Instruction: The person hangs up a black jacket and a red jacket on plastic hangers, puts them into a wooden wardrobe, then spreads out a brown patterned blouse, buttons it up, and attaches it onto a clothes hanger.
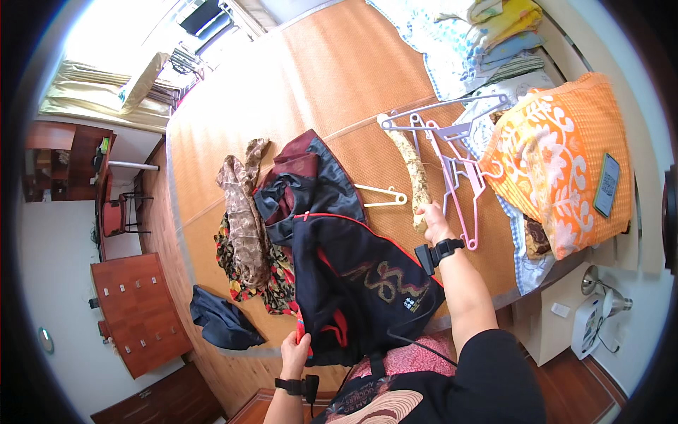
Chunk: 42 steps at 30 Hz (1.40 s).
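My left hand [295,350] pinches the red-edged side of a black garment [365,275], which has red trim and a decorated front and is spread at the bed's near edge. My right hand [435,225] grips the near end of a padded, floral-covered clothes hanger [408,159] lying on the woven mat. Beyond the black garment lies a maroon garment with dark lining [312,185]. A brown patterned garment [241,222] rests over a floral one [280,281] at the left. A white hanger [384,196] shows partly from under the maroon garment.
Purple hangers [450,124] and a pink hanger [471,196] lie right of the padded one. An orange patterned towel [572,159] bears a phone [606,184]. Folded bedding [492,42] sits at the upper right. A dark blue cloth [222,320] lies near the left edge.
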Tool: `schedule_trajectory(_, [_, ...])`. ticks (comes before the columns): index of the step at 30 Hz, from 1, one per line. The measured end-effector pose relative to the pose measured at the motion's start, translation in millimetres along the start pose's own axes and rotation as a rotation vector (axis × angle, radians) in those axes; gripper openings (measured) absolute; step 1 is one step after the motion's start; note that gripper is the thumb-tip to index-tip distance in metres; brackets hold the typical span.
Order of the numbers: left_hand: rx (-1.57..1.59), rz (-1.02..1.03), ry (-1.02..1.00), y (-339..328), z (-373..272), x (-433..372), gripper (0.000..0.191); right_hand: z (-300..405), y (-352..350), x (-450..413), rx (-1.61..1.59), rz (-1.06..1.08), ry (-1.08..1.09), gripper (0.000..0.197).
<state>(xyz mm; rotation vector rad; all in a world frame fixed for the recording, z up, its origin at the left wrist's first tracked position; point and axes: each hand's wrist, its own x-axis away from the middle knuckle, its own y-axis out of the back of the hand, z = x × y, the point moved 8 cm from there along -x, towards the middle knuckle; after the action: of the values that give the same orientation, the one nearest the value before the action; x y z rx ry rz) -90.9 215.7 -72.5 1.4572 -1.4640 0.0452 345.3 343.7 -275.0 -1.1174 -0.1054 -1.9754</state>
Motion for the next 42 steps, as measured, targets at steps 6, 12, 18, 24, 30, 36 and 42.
schedule_trajectory(6, [-0.031, -0.018, -0.058, -2.4, 5.9, -5.0, 0.016, -3.5, -33.6, 81.3, -0.115, 0.329, -0.186, 0.037])
schedule_trajectory(12, [-0.094, -0.101, -0.121, 14.8, -3.3, 1.3, 0.02, -11.3, -32.5, 157.9, 0.341, 0.391, 0.154, 0.069])
schedule_trajectory(18, [-0.244, -0.234, -0.282, 43.1, -25.0, 24.7, 0.014, 4.0, -40.0, 218.9, 0.375, 0.464, 0.387, 0.049])
schedule_trajectory(24, [-0.135, -0.343, -0.335, 52.1, 15.3, 27.0, 0.012, 12.4, -58.5, 224.7, 0.342, 0.296, 0.489, 0.052])
schedule_trajectory(30, [0.024, -0.342, -0.347, 75.7, -0.9, 51.0, 0.015, 19.8, -29.4, 258.1, 0.309, 0.212, 0.725, 0.05])
schedule_trajectory(36, [0.11, -0.312, -0.416, 94.5, 20.0, 72.1, 0.018, 43.1, -81.0, 302.2, 0.432, 0.298, 0.803, 0.055])
schedule_trajectory(42, [0.342, -0.157, -0.371, 92.3, 45.0, 83.2, 0.017, 40.6, -90.3, 331.1, 0.393, 0.272, 0.861, 0.049])
